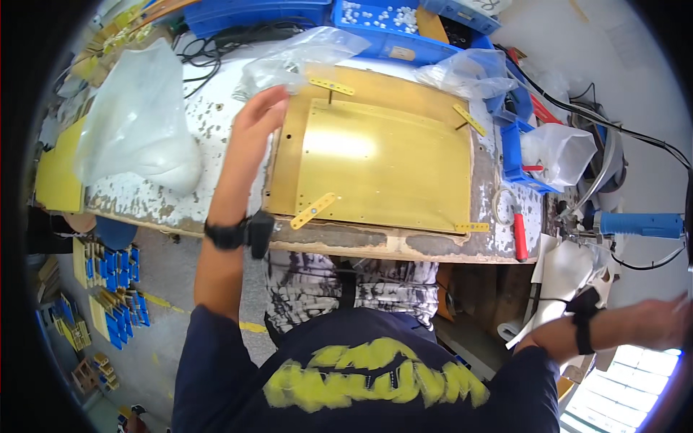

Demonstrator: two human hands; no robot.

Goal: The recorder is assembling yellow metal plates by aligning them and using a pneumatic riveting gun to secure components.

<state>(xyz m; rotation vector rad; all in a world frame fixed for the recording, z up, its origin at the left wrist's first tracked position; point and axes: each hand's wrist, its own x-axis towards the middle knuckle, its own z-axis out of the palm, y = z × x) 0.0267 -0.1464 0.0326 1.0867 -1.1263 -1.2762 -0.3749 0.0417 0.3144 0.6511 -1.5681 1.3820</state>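
Note:
A yellow flat sheet lies on a larger tan board on the workbench. Perforated yellow strips sit at its corners: an upper left strip, an upper right strip, a lower left strip and a lower right strip. My left hand is at the board's upper left edge, fingers apart from the thumb, with nothing seen in it. Far out at the right rim, my right hand is smeared by motion and partly cut off, beyond a blue-handled tool.
A filled clear plastic bag stands at the left of the bench. Blue bins line the back. At the right are a small blue bin, a red-handled tool and a hanging black cable.

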